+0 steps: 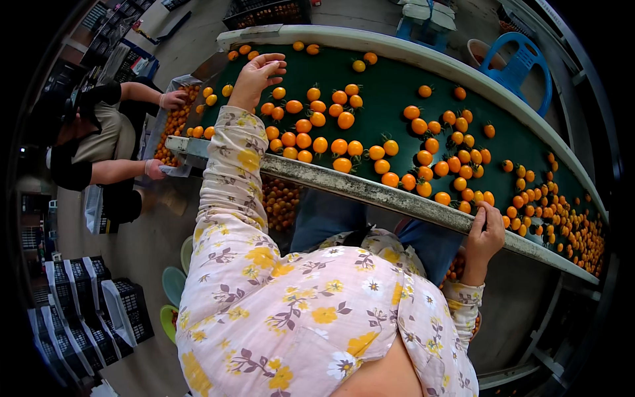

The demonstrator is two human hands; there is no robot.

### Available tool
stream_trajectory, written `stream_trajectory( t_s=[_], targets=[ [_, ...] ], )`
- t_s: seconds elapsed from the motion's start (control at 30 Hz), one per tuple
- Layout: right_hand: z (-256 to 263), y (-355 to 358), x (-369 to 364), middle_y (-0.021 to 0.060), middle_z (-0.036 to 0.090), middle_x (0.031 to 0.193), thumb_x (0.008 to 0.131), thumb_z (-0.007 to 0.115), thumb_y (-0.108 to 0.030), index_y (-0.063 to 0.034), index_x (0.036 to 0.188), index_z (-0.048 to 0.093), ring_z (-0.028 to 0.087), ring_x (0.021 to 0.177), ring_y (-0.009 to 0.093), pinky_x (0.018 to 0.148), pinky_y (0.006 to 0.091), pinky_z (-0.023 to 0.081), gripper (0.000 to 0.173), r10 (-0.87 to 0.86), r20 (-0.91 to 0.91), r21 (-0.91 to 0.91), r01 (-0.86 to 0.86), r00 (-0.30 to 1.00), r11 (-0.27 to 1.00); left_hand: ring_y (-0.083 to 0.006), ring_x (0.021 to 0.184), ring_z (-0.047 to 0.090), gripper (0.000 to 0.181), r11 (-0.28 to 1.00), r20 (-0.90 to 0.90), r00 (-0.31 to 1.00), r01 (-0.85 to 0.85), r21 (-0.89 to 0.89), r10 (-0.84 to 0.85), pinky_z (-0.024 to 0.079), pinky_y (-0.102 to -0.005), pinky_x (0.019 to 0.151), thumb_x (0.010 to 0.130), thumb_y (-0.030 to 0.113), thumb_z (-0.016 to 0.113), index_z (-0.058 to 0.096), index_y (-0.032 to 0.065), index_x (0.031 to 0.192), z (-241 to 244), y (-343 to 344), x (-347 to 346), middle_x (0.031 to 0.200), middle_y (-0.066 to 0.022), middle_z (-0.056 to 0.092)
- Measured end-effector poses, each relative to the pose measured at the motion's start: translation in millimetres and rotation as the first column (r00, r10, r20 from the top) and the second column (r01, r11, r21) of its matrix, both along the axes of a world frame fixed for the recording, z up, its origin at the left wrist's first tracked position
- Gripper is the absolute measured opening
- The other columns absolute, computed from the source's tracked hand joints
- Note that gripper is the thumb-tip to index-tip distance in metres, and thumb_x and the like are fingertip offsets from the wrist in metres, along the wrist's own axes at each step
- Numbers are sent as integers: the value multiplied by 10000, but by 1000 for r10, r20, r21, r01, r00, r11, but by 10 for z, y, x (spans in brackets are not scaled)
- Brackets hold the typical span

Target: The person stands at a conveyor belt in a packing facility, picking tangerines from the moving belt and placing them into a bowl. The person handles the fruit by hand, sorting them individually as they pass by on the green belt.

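Observation:
Orange cherry tomatoes [346, 120], many with green calyxes, lie scattered over a green conveyor belt [397, 104]. Over the belt's left end is my left hand [258, 78], its fingers loosely bent and apart, with nothing visible in them. Several tomatoes lie just beyond and to the right of it. My right hand [486, 235] rests at the worn near rail [367, 186], thumb and fingers apart, fingertips close to tomatoes along the belt's edge. I see nothing held in it. Farther right the tomatoes [565, 218] lie much denser.
A co-worker [106, 131] at the left has both hands at a lined crate [173, 124] of tomatoes by the belt's end. Below the rail stands a container of darker tomatoes [280, 203]. Black crates [79, 307] are stacked lower left. Beyond the far rail is a blue chair [521, 69].

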State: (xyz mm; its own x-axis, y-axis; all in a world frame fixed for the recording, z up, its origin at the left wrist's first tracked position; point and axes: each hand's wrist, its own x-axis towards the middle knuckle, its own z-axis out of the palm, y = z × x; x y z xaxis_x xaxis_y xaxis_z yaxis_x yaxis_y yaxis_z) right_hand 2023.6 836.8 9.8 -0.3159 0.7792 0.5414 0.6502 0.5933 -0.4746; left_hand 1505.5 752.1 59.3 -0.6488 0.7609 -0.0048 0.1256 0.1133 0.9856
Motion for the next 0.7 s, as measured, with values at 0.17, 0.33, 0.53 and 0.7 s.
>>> stream_trajectory(
  t_s=[0.17,0.33,0.53,0.7],
  targets=[
    [-22,41,95,93,652,858,889,565,-70,-31,915,662,628,784,255,714,335,491,108,-4,12,-20,5,1000,1000,-132,939,619,249,972,-294,955,-99,-215,32,516,-259,808,926,186,603,636,48,1131,-44,-215,-81,1035,-68,655],
    [49,63,224,89,647,832,874,574,-57,-43,910,665,618,760,261,692,343,484,98,2,-4,38,-2,1000,999,-117,863,621,323,909,-390,887,70,-411,-245,508,-250,743,846,177,657,631,27,1132,-128,-140,65,986,-81,660],
    [27,183,310,84,649,805,833,616,-80,-66,862,664,618,759,279,701,369,478,57,-15,-1,60,15,1000,998,-107,666,613,280,885,-367,893,69,-460,-260,488,-245,564,800,103,640,643,19,1066,-293,-188,72,893,-62,667],
    [98,206,483,84,655,809,837,623,-95,-54,866,662,622,773,277,710,370,477,64,26,-34,19,-25,999,1000,-121,867,624,233,968,-390,916,-4,-249,-96,506,-227,693,888,129,597,639,41,1100,-162,-27,295,981,-66,655]
  ],
)
